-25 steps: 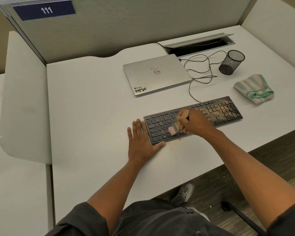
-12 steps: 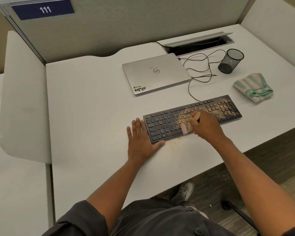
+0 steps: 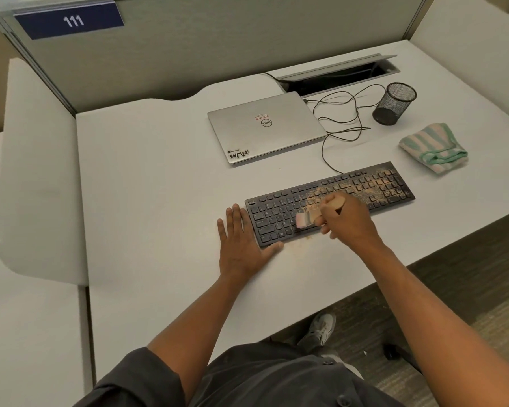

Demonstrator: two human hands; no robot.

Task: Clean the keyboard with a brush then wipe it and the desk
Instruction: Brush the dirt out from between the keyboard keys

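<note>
The white laminate table (image 3: 159, 171) carries all items. A closed silver laptop (image 3: 265, 127) lies at the rear, with a black mesh pen cup (image 3: 394, 104) to its right. A black full-size keyboard (image 3: 329, 201) sits near the front edge, tan dust covering its right half. A folded green-and-white striped cloth (image 3: 432, 146) lies well apart, beyond the keyboard's right end. The left hand (image 3: 244, 245) lies flat, fingers spread, against the keyboard's left end. The right hand (image 3: 347, 221) grips a wooden-handled brush (image 3: 309, 217), blurred, its bristles on the middle keys.
</note>
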